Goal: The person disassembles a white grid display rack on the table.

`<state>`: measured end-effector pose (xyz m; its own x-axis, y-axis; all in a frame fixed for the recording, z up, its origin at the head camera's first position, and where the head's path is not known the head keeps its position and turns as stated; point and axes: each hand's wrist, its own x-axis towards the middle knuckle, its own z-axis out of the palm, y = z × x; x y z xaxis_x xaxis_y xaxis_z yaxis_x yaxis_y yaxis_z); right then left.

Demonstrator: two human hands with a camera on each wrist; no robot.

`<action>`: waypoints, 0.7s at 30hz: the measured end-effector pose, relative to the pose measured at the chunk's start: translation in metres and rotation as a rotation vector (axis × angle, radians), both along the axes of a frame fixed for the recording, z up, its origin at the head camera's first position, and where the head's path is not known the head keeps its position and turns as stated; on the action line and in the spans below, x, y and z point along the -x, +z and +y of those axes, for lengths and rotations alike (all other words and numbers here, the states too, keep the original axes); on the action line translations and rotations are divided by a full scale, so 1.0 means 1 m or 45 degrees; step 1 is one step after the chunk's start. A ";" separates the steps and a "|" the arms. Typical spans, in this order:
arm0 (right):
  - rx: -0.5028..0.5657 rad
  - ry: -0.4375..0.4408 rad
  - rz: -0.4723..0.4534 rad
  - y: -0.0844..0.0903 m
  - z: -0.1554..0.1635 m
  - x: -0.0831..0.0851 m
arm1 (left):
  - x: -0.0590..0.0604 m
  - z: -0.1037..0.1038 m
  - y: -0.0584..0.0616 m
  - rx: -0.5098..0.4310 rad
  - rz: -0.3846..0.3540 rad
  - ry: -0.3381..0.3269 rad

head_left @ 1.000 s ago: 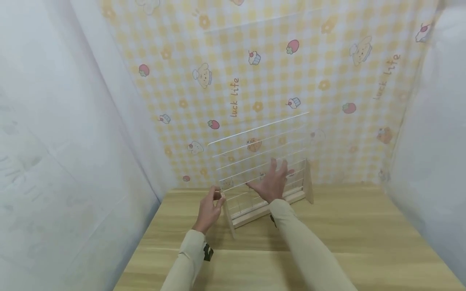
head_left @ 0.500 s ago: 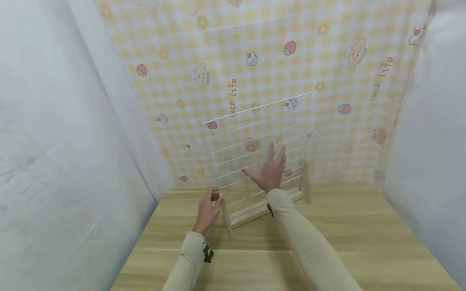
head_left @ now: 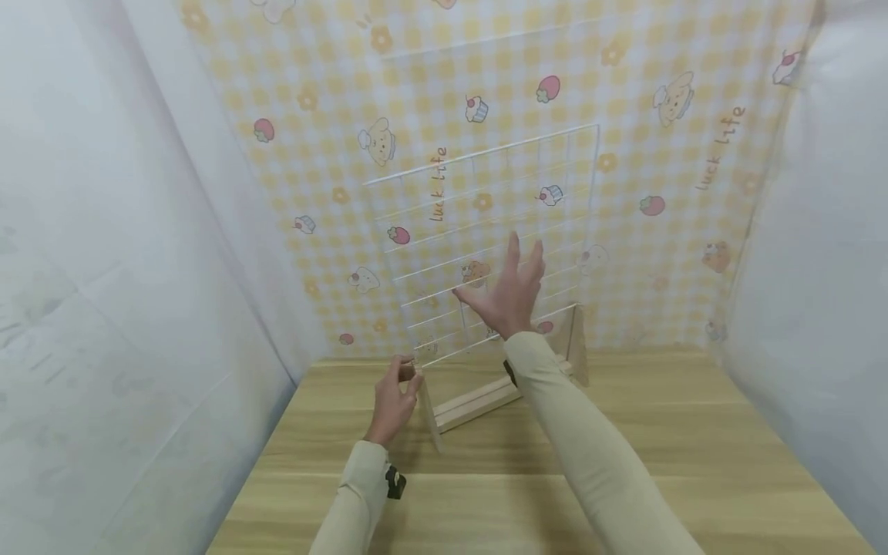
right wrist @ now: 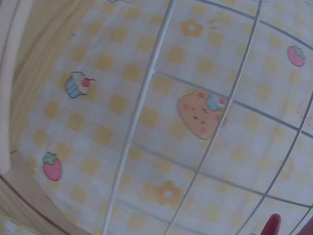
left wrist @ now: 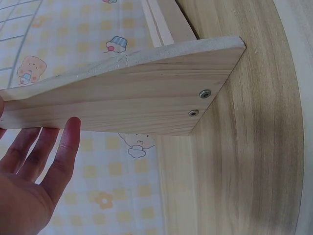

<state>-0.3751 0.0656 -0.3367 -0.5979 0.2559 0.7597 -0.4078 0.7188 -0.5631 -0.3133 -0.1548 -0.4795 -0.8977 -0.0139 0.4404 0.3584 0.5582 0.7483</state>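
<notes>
Since a second ago the white wire grid panel [head_left: 486, 239] has risen well up out of the wooden stand [head_left: 486, 397], and our right hand [head_left: 509, 297] has climbed with it. Right hand: fingers straight and spread, flat against the panel's front, clasping nothing. Left hand [head_left: 394, 397]: at the stand's left end plate [head_left: 430, 412]; the head view suggests a pinch at the plate's top, whereas the left wrist view shows relaxed fingers [left wrist: 61, 152] lying along the underside of that plate [left wrist: 127, 93], so we cannot tell the grasp for certain. Panel: thin white wires in a square mesh, upright and slightly tilted, its lower edge in the stand between the two end plates. Stand: pale wood, two screws [left wrist: 199, 103] seen only in the left wrist view. It sits at the rear of the wooden table [head_left: 624, 462], near the checked backdrop [head_left: 624, 116]. Open table lies before and right of the stand. The right wrist view shows only mesh [right wrist: 146, 98] close up.
</notes>
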 end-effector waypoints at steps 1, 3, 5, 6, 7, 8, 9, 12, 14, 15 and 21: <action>-0.014 -0.006 0.004 0.004 0.000 -0.001 | 0.000 0.000 -0.001 -0.004 0.002 0.003; -0.049 -0.028 0.003 0.011 0.002 -0.001 | 0.001 0.000 -0.001 -0.010 0.003 0.002; -0.080 -0.056 -0.002 0.018 0.004 -0.002 | 0.000 0.001 -0.001 -0.015 0.006 -0.001; -0.094 -0.068 -0.002 0.021 0.006 -0.002 | 0.000 0.001 -0.001 -0.021 0.010 -0.008; -0.107 -0.083 -0.005 0.023 0.007 -0.001 | 0.000 0.001 -0.001 -0.031 0.013 -0.011; -0.115 -0.098 -0.013 0.025 0.009 -0.001 | 0.000 0.001 0.000 -0.036 0.013 -0.011; -0.121 -0.114 -0.023 0.026 0.011 0.000 | 0.000 0.001 0.000 -0.043 0.013 -0.012; -0.121 -0.130 -0.070 0.024 0.019 0.001 | 0.001 0.001 0.001 -0.061 0.020 -0.015; -0.110 -0.121 -0.109 0.020 0.024 0.000 | 0.001 0.001 0.001 -0.061 0.017 -0.013; -0.111 -0.115 -0.123 0.018 0.027 -0.001 | 0.001 0.001 0.000 -0.062 0.019 -0.017; -0.165 -0.067 -0.244 -0.002 0.048 -0.004 | 0.001 0.001 -0.004 -0.052 0.022 -0.006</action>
